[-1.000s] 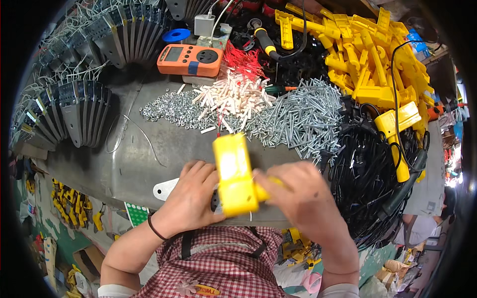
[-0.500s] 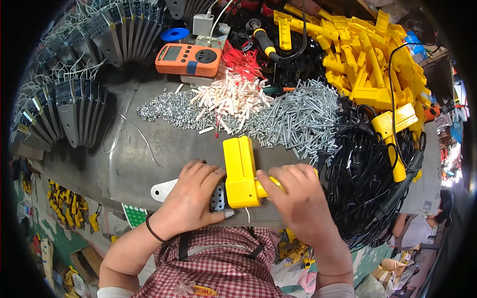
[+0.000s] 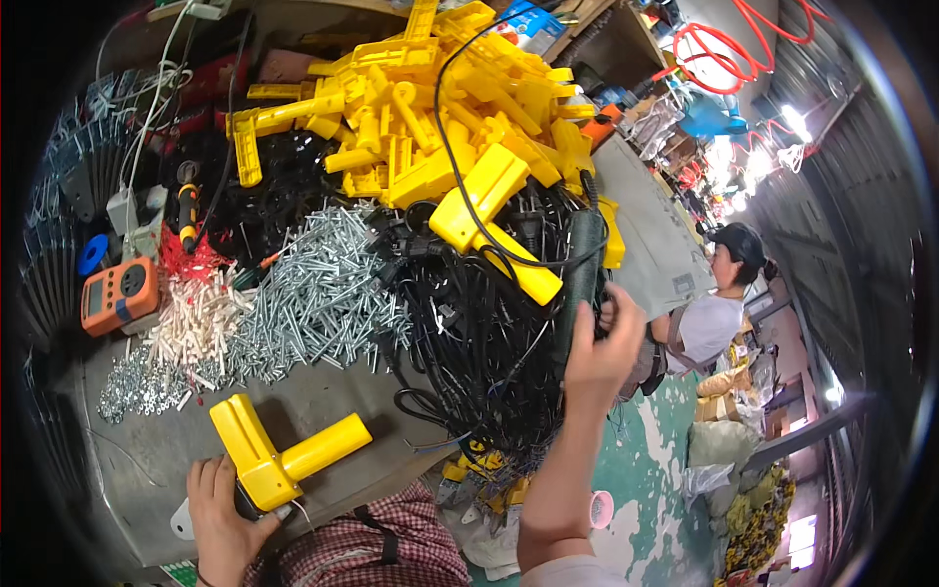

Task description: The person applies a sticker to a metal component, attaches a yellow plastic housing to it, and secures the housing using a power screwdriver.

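Half a second ago both hands were together on the yellow T-shaped plastic housing (image 3: pixel 279 455) at the near edge of the workbench (image 3: pixel 156 460); now they have parted. The left hand (image 3: pixel 223 509) stays on the housing, fingers curled around its lower end and pinning it flat on the bench near that edge. The right hand (image 3: pixel 602 347) has swung out to the right side of the bench, where its fingers close on a dark green sleeved cable (image 3: pixel 577 284) in the tangle of black cords (image 3: pixel 479 333), though how firmly it grips is hard to tell at this bent edge of the view. The work seems to have moved from fitting the housing to fetching a cord for it.
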Demonstrator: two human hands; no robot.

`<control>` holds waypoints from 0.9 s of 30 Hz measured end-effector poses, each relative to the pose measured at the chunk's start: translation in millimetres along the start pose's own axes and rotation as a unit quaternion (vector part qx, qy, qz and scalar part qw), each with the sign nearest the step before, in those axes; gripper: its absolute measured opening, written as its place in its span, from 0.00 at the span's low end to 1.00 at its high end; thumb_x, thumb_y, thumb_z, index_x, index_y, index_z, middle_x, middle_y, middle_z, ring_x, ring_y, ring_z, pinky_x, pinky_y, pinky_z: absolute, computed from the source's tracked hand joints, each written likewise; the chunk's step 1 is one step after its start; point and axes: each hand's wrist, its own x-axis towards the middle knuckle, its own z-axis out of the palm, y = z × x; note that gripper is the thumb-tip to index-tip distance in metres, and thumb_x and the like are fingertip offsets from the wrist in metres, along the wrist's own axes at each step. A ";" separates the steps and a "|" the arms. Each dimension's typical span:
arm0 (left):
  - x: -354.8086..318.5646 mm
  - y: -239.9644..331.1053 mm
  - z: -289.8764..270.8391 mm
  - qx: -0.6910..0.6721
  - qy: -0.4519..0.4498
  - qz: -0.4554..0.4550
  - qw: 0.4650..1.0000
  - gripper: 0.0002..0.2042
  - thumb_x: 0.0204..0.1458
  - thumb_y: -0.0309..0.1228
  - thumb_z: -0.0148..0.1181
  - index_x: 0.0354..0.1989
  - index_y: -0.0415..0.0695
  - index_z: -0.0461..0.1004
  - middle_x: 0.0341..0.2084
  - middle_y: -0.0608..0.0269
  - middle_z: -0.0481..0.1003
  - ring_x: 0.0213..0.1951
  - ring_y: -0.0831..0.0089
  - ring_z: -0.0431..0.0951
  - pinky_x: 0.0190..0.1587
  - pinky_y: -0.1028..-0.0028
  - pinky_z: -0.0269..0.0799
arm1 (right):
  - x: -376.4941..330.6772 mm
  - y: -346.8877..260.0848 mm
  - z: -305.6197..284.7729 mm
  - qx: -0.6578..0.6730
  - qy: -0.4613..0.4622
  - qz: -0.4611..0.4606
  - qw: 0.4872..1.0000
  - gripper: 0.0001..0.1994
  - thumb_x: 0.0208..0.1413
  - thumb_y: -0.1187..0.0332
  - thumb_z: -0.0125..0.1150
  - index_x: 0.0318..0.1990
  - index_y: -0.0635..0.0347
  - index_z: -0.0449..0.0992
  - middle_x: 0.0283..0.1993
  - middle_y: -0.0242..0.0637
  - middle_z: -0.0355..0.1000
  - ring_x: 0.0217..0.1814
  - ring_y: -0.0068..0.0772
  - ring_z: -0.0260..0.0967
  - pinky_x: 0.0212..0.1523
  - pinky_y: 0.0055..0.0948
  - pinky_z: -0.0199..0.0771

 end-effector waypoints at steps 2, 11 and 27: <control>-4.0 2.9 -7.9 0.031 0.029 0.015 0.999 0.34 0.21 0.31 0.71 0.43 0.33 0.68 0.39 0.46 0.68 0.45 0.46 0.66 0.50 0.56 0.64 | 6.0 29.9 17.3 -0.025 -0.051 -0.002 0.998 0.26 0.45 0.72 0.63 0.54 0.63 0.66 0.42 0.49 0.69 0.45 0.53 0.67 0.49 0.42 0.66; -13.5 1.3 -23.8 0.002 -0.045 -0.035 0.998 0.35 0.18 0.33 0.73 0.43 0.35 0.69 0.40 0.48 0.68 0.47 0.47 0.66 0.52 0.57 0.62 | 28.5 -13.3 -29.0 0.688 -0.225 0.251 0.642 0.33 0.44 0.74 0.63 0.61 0.66 0.57 0.46 0.51 0.69 0.42 0.45 0.72 0.40 0.36 0.76; -10.0 -4.7 -29.6 -0.005 -0.092 0.091 0.992 0.35 0.23 0.37 0.73 0.45 0.37 0.69 0.41 0.53 0.71 0.43 0.56 0.69 0.47 0.61 0.65 | -55.6 -109.6 -4.0 0.859 -0.270 0.263 0.346 0.43 0.50 0.69 0.64 0.69 0.49 0.41 0.48 0.45 0.66 0.55 0.45 0.63 0.60 0.54 0.58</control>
